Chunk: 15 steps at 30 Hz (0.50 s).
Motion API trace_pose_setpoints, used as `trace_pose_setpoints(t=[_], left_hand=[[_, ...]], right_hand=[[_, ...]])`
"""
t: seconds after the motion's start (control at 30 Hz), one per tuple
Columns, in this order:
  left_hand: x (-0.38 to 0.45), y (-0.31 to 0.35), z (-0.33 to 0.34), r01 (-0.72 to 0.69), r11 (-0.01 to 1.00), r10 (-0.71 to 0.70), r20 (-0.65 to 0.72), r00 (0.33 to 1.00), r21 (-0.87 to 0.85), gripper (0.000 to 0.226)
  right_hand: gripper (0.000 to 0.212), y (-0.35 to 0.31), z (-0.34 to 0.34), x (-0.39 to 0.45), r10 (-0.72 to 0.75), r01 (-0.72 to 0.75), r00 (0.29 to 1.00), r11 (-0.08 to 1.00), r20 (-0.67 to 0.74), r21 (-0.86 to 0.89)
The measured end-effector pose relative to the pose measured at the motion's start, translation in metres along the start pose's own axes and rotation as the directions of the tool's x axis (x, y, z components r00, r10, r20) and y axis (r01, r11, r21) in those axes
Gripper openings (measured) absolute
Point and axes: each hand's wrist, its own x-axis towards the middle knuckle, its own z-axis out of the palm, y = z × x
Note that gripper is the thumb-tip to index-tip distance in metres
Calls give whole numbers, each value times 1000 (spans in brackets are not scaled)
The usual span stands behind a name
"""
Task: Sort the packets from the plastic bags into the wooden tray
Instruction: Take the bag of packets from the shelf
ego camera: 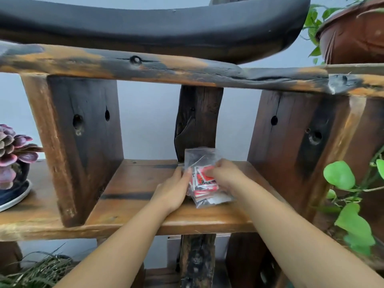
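A clear plastic bag (200, 156) holding several red, white and black packets (202, 187) stands on the wooden shelf board (133, 183), in the middle cubby of a rustic rack. My left hand (173, 192) grips the bag's left side with its fingers curled against it. My right hand (225, 175) presses on the bag's right side and top, fingers over the packets. No wooden tray is in view.
Thick dark wooden posts (83, 146) (291, 142) wall the cubby left and right, a beam (166, 69) runs overhead. A purple succulent in a pot (14, 161) sits left. Green vine leaves (340, 175) hang right, below a brown pot (353, 32).
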Motion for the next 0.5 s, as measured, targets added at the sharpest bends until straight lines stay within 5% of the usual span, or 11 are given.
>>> trace_pose_setpoints(t=[0.1,0.2,0.27,0.5], left_hand=[[2,-1,3,-37,980,33,22,999,194,70],[5,-4,5,-56,954,48,33,998,296,71],[5,-3,5,-82,949,75,35,997,305,66],[5,-1,6,-124,925,117,40,992,358,59]], right_hand=[[51,7,10,3,-130,62,987,855,-97,-515],[96,13,-8,4,35,-99,986,910,-164,-402],[107,15,-20,-5,156,-165,986,963,-58,-211],[39,10,-9,-5,265,-317,935,922,236,222]])
